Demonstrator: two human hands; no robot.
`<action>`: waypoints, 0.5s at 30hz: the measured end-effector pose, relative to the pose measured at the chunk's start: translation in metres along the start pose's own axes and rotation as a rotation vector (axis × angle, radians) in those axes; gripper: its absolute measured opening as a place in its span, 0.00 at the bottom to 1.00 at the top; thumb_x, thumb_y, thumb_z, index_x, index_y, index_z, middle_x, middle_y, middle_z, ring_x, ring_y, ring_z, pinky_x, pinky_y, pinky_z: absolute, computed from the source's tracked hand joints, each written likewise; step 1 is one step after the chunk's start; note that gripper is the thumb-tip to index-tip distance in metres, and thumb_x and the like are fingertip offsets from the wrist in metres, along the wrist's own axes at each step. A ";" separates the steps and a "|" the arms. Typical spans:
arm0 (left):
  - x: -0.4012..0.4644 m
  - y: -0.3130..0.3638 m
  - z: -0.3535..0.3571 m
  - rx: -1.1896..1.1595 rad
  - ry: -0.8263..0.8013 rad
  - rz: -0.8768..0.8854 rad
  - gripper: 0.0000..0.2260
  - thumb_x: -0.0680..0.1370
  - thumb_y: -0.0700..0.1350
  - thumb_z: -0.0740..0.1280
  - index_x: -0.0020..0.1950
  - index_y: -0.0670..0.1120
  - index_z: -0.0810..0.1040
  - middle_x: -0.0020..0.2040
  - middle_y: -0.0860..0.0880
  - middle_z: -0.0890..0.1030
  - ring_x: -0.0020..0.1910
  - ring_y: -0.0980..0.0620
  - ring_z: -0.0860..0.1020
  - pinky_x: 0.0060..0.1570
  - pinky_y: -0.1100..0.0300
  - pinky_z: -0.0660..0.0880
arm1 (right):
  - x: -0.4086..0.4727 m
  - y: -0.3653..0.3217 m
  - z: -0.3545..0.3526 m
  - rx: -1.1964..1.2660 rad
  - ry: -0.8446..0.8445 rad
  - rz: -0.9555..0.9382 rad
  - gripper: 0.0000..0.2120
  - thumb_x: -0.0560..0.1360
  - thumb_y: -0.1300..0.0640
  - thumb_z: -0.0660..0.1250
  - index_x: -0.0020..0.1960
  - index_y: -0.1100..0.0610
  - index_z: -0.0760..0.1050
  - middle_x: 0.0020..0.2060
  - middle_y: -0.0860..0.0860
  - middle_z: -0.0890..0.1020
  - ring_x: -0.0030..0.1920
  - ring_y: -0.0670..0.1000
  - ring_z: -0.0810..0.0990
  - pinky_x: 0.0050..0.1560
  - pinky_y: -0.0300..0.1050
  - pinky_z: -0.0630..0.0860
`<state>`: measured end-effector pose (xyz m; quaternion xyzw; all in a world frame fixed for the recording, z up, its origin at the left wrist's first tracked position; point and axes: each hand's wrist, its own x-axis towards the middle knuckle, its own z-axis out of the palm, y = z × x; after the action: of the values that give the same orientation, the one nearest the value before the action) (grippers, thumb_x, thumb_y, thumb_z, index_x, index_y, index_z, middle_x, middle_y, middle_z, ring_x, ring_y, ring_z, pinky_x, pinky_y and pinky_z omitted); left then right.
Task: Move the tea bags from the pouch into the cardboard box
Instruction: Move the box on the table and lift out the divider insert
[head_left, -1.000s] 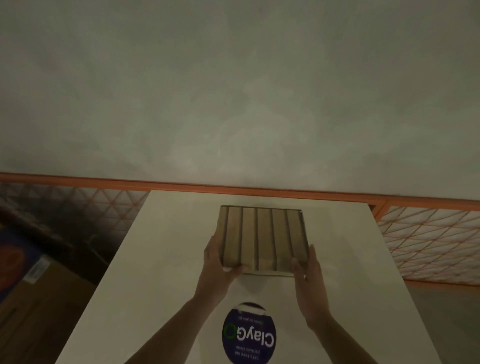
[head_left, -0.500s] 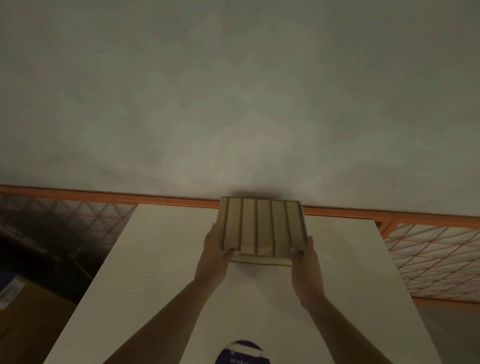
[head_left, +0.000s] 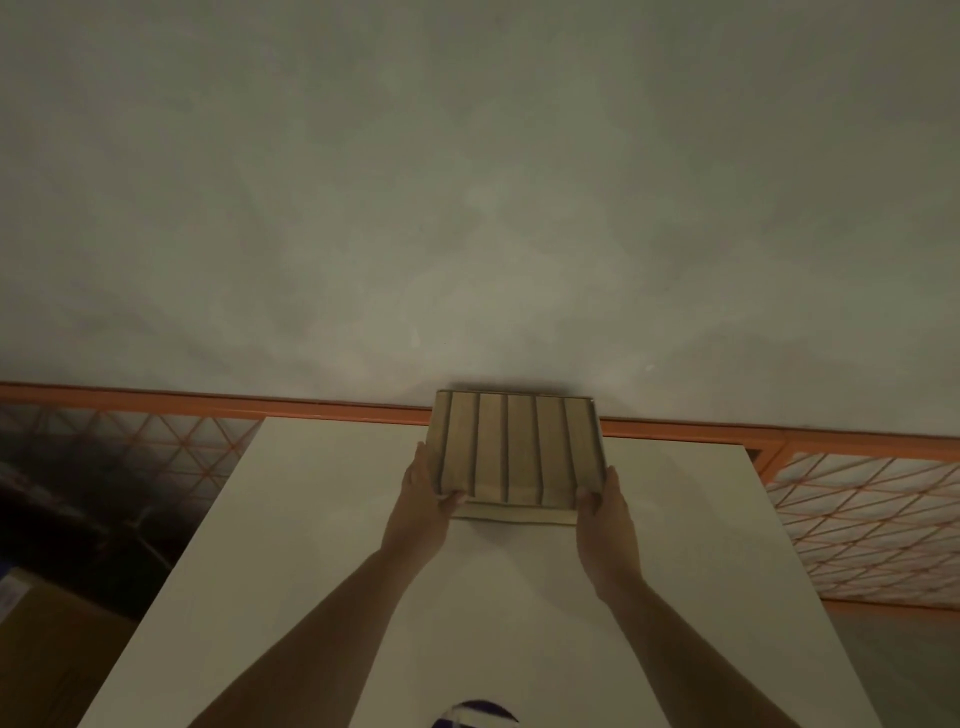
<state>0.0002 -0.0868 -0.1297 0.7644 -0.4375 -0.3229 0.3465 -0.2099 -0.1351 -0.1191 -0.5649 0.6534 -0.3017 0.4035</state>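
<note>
The cardboard box (head_left: 514, 449) is a flat, square, tan tray, open on top, with thin upright dividers splitting it into a row of narrow compartments that run away from the viewer. A flap lies folded out along its near edge. It sits at the far end of the white surface (head_left: 322, 519), its far edge reaching past the surface's back edge. The pouch (head_left: 475, 714) shows only as a purple-and-white sliver at the bottom edge.

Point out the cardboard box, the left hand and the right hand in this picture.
cardboard box (head_left: 514, 449), head view, on its ridged top face.
left hand (head_left: 422, 493), head view, on the back of the hand.
right hand (head_left: 605, 506), head view, on the back of the hand.
</note>
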 end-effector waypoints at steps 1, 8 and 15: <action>0.001 0.000 0.000 0.015 0.005 0.001 0.41 0.80 0.44 0.70 0.83 0.44 0.47 0.81 0.42 0.59 0.79 0.43 0.61 0.76 0.49 0.60 | 0.000 -0.001 0.000 0.003 0.003 0.004 0.25 0.83 0.55 0.54 0.79 0.55 0.52 0.72 0.55 0.68 0.70 0.59 0.69 0.67 0.54 0.69; -0.003 -0.002 -0.006 0.146 0.087 0.039 0.34 0.76 0.50 0.74 0.78 0.53 0.62 0.68 0.45 0.64 0.65 0.40 0.73 0.61 0.46 0.75 | -0.003 -0.007 -0.008 0.016 -0.012 0.028 0.20 0.82 0.53 0.56 0.73 0.55 0.64 0.63 0.56 0.74 0.57 0.55 0.75 0.56 0.50 0.75; -0.012 0.005 -0.010 0.098 0.071 -0.026 0.36 0.76 0.53 0.74 0.80 0.49 0.61 0.72 0.45 0.68 0.67 0.42 0.74 0.64 0.44 0.75 | -0.008 -0.015 -0.019 -0.082 -0.045 0.048 0.23 0.82 0.53 0.58 0.75 0.58 0.61 0.66 0.59 0.69 0.59 0.59 0.73 0.58 0.53 0.73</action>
<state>0.0011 -0.0755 -0.1173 0.7969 -0.4304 -0.2782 0.3198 -0.2185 -0.1314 -0.0952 -0.5717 0.6694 -0.2523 0.4017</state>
